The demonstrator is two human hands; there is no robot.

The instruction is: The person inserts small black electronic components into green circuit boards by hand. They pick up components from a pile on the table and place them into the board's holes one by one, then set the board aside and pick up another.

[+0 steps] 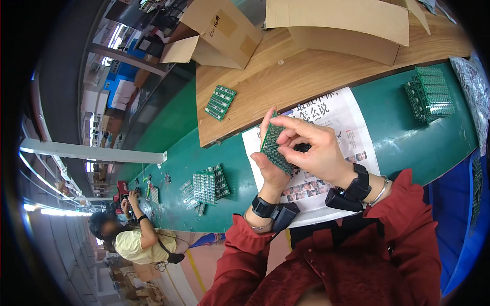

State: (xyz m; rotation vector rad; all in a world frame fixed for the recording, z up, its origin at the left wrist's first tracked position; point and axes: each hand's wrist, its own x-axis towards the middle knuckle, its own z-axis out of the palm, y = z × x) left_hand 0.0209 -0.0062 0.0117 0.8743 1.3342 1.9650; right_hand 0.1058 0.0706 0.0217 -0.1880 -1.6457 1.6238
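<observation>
Above a sheet of newspaper (360, 130), my left hand (271, 171) grips a green circuit board panel (275, 145) by its edges and holds it tilted. My right hand (314, 145) is closed over the panel's right side, its index fingertip near the top edge and its thumb against the face. Something small and dark shows beneath the right palm; what the right fingers pinch, if anything, is hidden. To the left lies a pile of similar green panels (205, 187). A stack of panels (431, 97) stands at the far right of the green bench.
A single green panel (220, 102) lies on the raised wooden board (245, 92). Cardboard boxes (224, 35) stand behind it. A blue bin (454, 209) and a bubble-wrap bag (472, 92) are at the right. A co-worker (135, 242) sits farther left along the bench (173, 158).
</observation>
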